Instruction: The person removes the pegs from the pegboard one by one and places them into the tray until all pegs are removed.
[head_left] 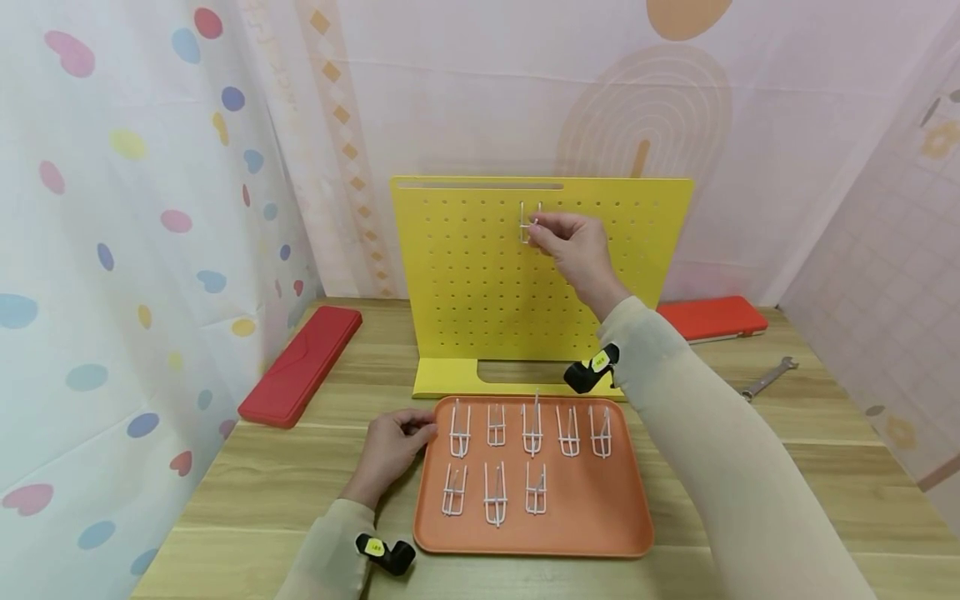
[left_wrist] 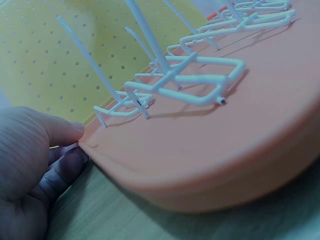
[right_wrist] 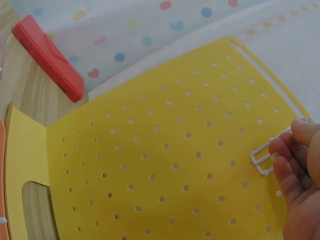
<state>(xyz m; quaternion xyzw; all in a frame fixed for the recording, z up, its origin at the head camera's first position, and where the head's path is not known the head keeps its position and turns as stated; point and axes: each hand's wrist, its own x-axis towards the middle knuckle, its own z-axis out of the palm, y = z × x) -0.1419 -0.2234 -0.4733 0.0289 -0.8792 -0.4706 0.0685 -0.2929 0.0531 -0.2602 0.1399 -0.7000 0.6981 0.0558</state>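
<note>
A white wire pegboard hook (head_left: 522, 225) stands against the upper middle of the yellow pegboard (head_left: 480, 292), its top ends at the holes. My right hand (head_left: 573, 246) pinches it between thumb and fingers; the right wrist view shows the hook's loop (right_wrist: 261, 159) beside my fingertips. Whether its ends sit in the holes is hidden. At the orange tray (head_left: 592, 517), my left hand (head_left: 393, 450) pinches the left rim, thumb above and fingers beneath in the left wrist view. Several more white wire hooks (head_left: 496, 496) lie in two rows on the tray, prongs pointing up.
A dark red case (head_left: 303, 367) lies left of the pegboard. Behind my right arm, to the right, are a bright red case (head_left: 712, 318) and a metal wrench (head_left: 771, 379). Patterned curtains (head_left: 172, 217) hang around the wooden table (head_left: 247, 492). The board's foot (head_left: 444, 379) borders the tray's far edge.
</note>
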